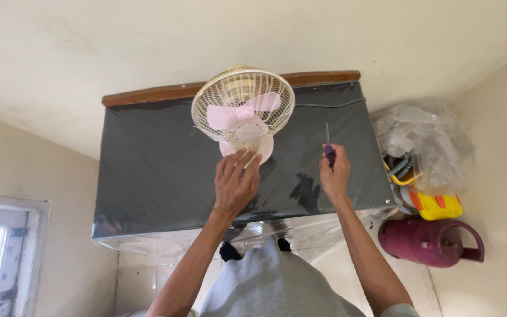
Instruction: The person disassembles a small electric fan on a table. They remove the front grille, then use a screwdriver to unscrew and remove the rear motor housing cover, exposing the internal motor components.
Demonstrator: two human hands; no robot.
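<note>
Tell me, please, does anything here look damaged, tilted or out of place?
Nothing looks damaged or spilled. The small pink fan leans back on the black-covered table, its grille facing up, steadied by the left hand. The right hand holds a screwdriver. The dark red jug lies on its side on the floor.

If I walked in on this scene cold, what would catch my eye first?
First the small pink fan in its cream wire cage, standing at the far middle of a black table wrapped in clear plastic. The left hand rests on its base, while the right hand holds a purple-handled screwdriver upright beside it. On the floor to the right lies a maroon jug.
</note>
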